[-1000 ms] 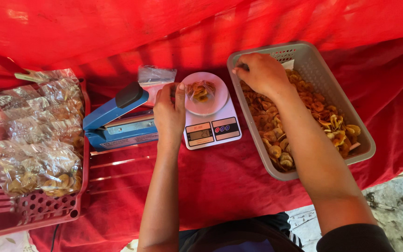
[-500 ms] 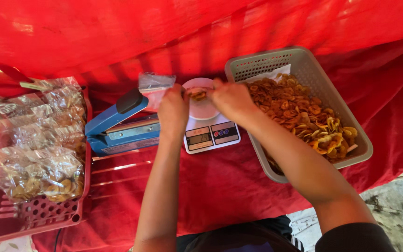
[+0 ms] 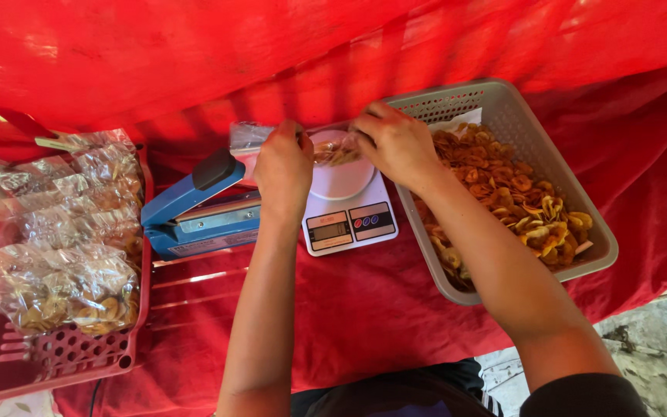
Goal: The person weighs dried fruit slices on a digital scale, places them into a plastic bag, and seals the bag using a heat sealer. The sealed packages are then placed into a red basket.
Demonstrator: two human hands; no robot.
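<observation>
My left hand (image 3: 283,166) pinches one side of a small clear plastic bag (image 3: 332,151) that holds a few golden chips. My right hand (image 3: 395,143) grips the bag's other side at its mouth. The bag hangs just above the white round plate (image 3: 343,184) of a white digital kitchen scale (image 3: 349,225). Right of the scale stands a grey plastic basket (image 3: 503,104) filled with golden fried chips (image 3: 515,197); my right forearm crosses its left rim.
A blue heat sealer (image 3: 198,212) lies left of the scale, with empty clear bags (image 3: 247,139) behind it. At far left a dark red basket (image 3: 63,355) holds several filled chip bags (image 3: 63,247). Red cloth (image 3: 349,309) covers the table and the back.
My right hand has left the grey basket and come left to the bag over the scale. The camera view has shifted slightly right and down.
</observation>
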